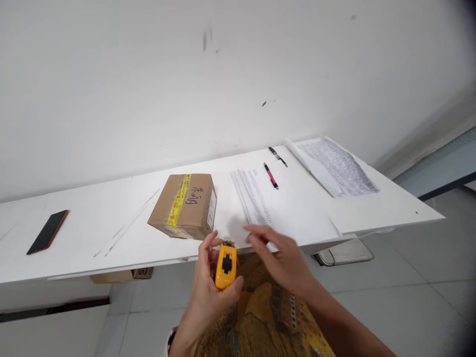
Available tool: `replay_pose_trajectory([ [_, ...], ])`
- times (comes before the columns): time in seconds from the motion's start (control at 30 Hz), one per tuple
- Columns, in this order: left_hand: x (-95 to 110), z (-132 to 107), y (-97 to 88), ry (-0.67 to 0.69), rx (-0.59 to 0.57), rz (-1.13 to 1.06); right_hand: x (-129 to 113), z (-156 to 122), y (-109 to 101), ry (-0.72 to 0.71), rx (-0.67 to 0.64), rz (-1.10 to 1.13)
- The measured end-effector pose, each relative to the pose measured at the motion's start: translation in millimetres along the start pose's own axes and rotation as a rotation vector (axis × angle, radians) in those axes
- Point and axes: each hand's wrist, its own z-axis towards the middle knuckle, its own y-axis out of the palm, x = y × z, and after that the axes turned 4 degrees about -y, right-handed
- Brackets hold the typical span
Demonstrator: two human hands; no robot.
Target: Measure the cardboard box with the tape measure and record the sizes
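My left hand (212,290) is wrapped round a yellow tape measure (225,267) with a black cross-shaped inset, held just off the table's front edge. Its upper end, with a small dark and metallic part, points toward the table. To the right of it my right hand (278,255) hovers with bent fingers, thumb and forefinger a little apart, with nothing seen between them. A brown cardboard box (203,206) stands on the table just beyond my left hand. Yellow printed tape crosses its top, beside dark handwriting, and a white label sits on its right side.
The white table (122,208) runs along a wall. A dark phone (48,232) lies at left. Right of the box are paper sheets (297,213), a red-and-black pen (271,176), a black pen (277,156) and a densely marked sheet (338,166). Another carton (122,275) shows below the table.
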Motion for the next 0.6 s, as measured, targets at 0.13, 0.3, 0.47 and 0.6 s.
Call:
replay_pose_trajectory([
  [0.13,31,38,14.5,0.181,0.025,0.002,30,27,-44,0.139,0.330,-0.010],
  [0.3,69,102,72.5,0.459,-0.106,0.269,81,50,-75,0.265,0.476,0.130],
  [0.47,52,148,119.5,0.477,-0.323,0.904,119,64,-95,0.300,0.433,0.023],
  [0.6,25,158,115.9,0.426,-0.357,1.138,131,100,-105,0.322,0.267,-0.295],
])
